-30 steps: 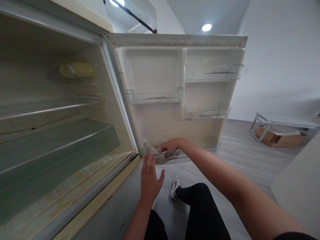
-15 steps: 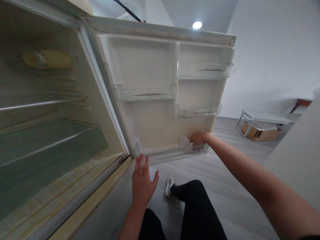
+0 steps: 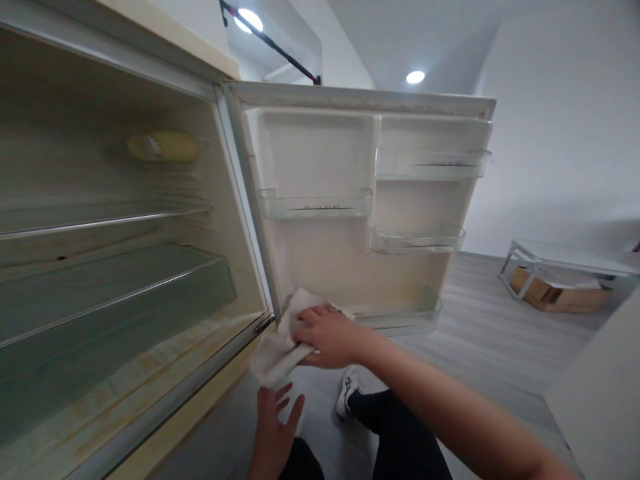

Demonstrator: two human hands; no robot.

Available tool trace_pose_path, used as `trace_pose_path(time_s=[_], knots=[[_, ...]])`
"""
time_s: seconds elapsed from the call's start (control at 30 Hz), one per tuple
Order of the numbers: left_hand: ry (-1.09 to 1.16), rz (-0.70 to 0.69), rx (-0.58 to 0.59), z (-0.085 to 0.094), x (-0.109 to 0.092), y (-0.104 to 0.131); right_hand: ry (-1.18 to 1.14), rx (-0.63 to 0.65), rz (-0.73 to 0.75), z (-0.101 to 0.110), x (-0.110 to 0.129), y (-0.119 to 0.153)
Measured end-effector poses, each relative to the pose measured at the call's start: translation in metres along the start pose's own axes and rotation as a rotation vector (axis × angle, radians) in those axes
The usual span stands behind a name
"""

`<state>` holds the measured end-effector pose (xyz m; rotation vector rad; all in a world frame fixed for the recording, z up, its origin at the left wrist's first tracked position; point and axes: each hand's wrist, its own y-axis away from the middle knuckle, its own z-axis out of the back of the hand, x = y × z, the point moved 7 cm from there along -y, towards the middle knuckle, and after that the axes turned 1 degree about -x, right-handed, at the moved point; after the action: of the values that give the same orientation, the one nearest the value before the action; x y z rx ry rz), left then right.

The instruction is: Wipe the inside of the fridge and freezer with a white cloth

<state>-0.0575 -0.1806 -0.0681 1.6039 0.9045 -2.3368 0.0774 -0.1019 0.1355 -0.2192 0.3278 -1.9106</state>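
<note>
My right hand (image 3: pixel 327 337) is closed on a pale cloth (image 3: pixel 277 347) at the hinge-side lower corner of the open fridge door (image 3: pixel 320 250). Part of the cloth hangs down to the left. Just below it my left hand (image 3: pixel 276 423) has its fingers apart and holds nothing. The bottom door bin (image 3: pixel 413 323) is partly covered by the cloth and my right hand. Higher on the door are a left bin (image 3: pixel 317 205) and two right bins (image 3: pixel 433 165), (image 3: pixel 417 240).
At the left the fridge interior has glass shelves (image 3: pixel 100 287), stained inner surfaces and a yellowish fitting (image 3: pixel 165 147). A low white table (image 3: pixel 575 257) stands over a cardboard box (image 3: pixel 560 293) at the right. My shoe (image 3: pixel 346 393) is on the grey floor.
My right hand has moved left with the cloth, from the bottom bin's far end to the hinge side. My left hand has dropped lower. The view has shifted slightly.
</note>
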Motion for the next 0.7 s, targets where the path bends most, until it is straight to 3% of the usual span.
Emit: trace_pose_path(time_s=[0.1, 0.2, 0.33, 0.47, 0.6, 0.7], knots=[[0.073, 0.211, -0.071, 0.020, 0.035, 0.015, 0.298, -0.109, -0.009, -0.042, 0.028, -0.012], [0.045, 0.247, -0.060, 0.034, 0.026, 0.013, 0.438, -0.300, -0.028, -0.061, 0.031, -0.017], [0.001, 0.056, -0.089, 0.042, -0.025, -0.010, 0.455, -0.370, -0.052, -0.058, 0.019, -0.007], [-0.148, -0.374, -0.159, 0.035, -0.098, -0.037, 0.448, -0.300, -0.160, -0.040, -0.005, 0.023], [-0.360, -0.751, -0.171, 0.006, -0.161, -0.063, 0.475, -0.206, -0.318, -0.025, -0.051, 0.070], [-0.566, -0.876, -0.029, -0.032, -0.179, -0.084, 0.432, -0.132, -0.457, -0.012, -0.096, 0.112]])
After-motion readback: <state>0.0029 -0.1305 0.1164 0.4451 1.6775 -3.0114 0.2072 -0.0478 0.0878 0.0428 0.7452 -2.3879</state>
